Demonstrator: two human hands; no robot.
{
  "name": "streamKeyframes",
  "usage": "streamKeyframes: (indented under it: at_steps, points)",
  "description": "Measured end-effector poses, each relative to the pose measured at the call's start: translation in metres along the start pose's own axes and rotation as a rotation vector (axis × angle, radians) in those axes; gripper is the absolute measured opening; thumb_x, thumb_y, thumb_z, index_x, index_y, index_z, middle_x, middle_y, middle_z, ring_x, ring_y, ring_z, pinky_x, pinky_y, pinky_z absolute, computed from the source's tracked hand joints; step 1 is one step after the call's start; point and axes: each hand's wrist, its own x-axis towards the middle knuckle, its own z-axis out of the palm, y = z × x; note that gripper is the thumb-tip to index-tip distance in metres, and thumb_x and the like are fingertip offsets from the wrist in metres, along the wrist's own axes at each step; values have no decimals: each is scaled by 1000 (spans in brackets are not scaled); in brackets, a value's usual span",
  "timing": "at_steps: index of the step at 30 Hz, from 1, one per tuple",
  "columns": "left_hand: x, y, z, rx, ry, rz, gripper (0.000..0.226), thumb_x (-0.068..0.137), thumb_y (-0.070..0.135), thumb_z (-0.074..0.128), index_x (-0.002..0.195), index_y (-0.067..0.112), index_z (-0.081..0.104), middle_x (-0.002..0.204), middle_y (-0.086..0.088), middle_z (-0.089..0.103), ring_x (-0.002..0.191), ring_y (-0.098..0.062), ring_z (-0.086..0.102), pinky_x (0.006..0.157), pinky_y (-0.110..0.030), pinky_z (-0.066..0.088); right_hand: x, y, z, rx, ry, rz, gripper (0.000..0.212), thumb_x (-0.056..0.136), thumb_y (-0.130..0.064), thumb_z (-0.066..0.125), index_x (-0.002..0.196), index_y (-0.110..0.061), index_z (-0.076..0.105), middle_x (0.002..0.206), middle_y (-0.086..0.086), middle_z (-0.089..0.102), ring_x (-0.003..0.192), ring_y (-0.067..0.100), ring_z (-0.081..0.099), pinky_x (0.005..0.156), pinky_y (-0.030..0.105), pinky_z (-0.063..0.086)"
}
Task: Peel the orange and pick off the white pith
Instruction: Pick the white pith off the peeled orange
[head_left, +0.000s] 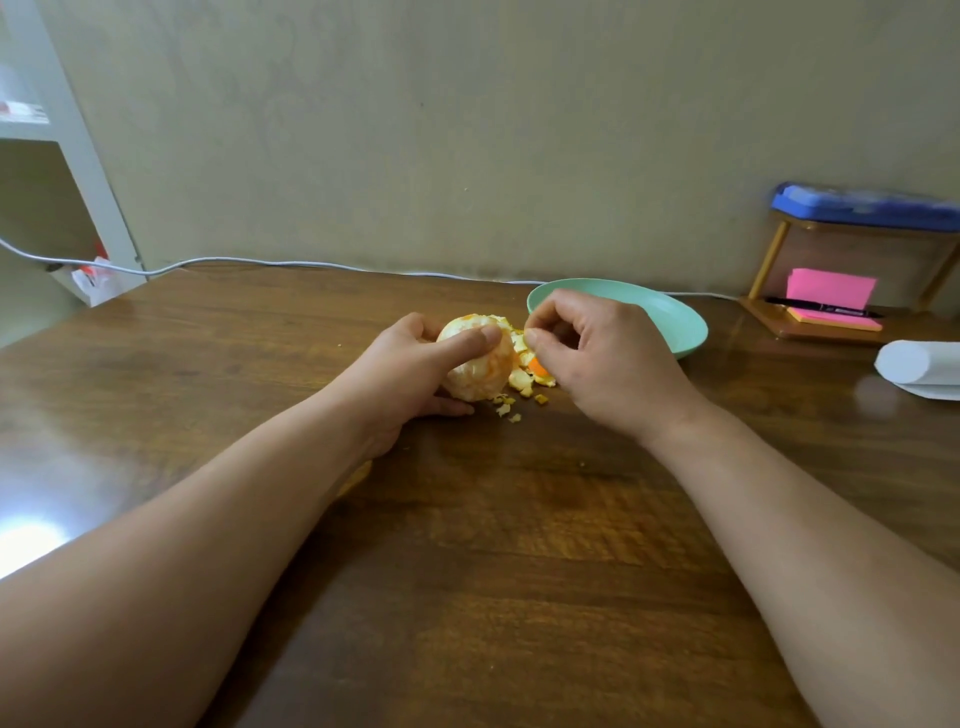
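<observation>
A mostly peeled orange (480, 371), pale with white pith, rests on the wooden table (467, 571). My left hand (410, 369) grips it, thumb across its top and fingers curled under and behind. My right hand (597, 353) hovers just right of the orange with thumb and forefinger pinched together; whether a bit of pith sits between them is too small to tell. A heap of peel scraps (527, 376) lies between the two hands, partly hidden by the right hand.
A mint-green plate (675, 325) sits behind my right hand. At the far right stand a small wooden rack with pink sticky notes (831, 291) and a pen, and a white paper roll (914, 364). A white cable (260, 262) runs along the wall.
</observation>
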Motion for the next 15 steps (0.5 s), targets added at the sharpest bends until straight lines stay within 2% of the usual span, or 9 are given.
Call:
streamKeyframes:
  at_steps: [3, 6, 11, 15]
  points:
    - [1, 0, -3, -35, -12, -10, 64, 84, 55, 84, 127, 13, 63, 122, -13, 73, 103, -25, 78, 77, -37, 66, -1, -4, 2, -14, -45, -49, 13, 105, -34, 64, 107, -28, 75, 85, -9, 74, 77, 13, 67, 69, 44, 58]
    - [0, 1, -4, -25, -23, -17, 67, 83, 61, 81, 126, 12, 65, 120, -12, 75, 105, -24, 77, 74, -32, 64, -2, -8, 4, -48, -73, -75, 18, 102, -40, 69, 113, -27, 74, 92, -9, 76, 82, 13, 69, 73, 43, 60]
    - [0, 0, -2, 33, 8, 11, 74, 74, 68, 82, 121, 14, 64, 117, -11, 74, 102, -25, 77, 73, -33, 65, 2, -9, 6, -200, -42, -158, 20, 102, -39, 63, 98, -21, 71, 81, 1, 72, 74, 25, 66, 65, 46, 56]
    - [-1, -1, -1, 44, 16, 36, 77, 70, 69, 83, 118, 12, 62, 115, -12, 74, 100, -25, 78, 73, -34, 65, 5, -15, 6, -373, -26, -237, 22, 99, -36, 60, 88, -17, 61, 73, 5, 66, 64, 30, 52, 57, 38, 41]
